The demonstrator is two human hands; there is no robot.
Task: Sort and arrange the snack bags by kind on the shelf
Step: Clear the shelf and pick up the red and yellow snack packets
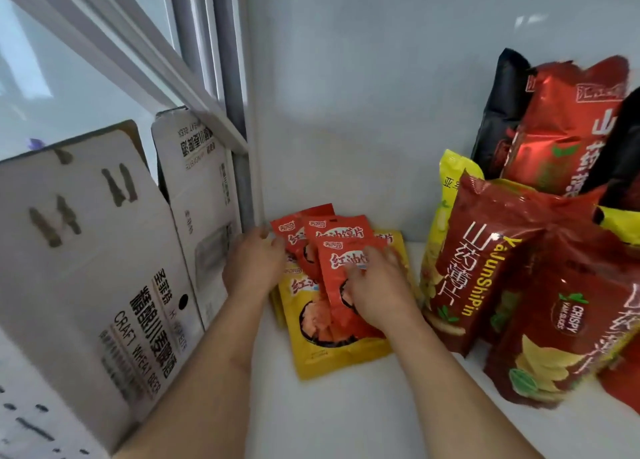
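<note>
Several small red snack packets (337, 236) lie overlapped on top of flat yellow packets (332, 351) in the shelf's left corner. My right hand (375, 287) rests on the front red packet (337, 275), fingers pressing and curling over it. My left hand (252, 262) touches the left edge of the stack, fingers bent against the red and yellow packets. To the right stand large red yam-slice bags (485, 268), a yellow bag (446, 195) behind them, and red and black bags (568, 126) at the back.
The white shelf floor (346, 410) stretches toward me between my forearms. A white back wall (363, 112) closes the shelf. Open cardboard beer boxes (97, 261) stand to the left, outside the shelf post (242, 188).
</note>
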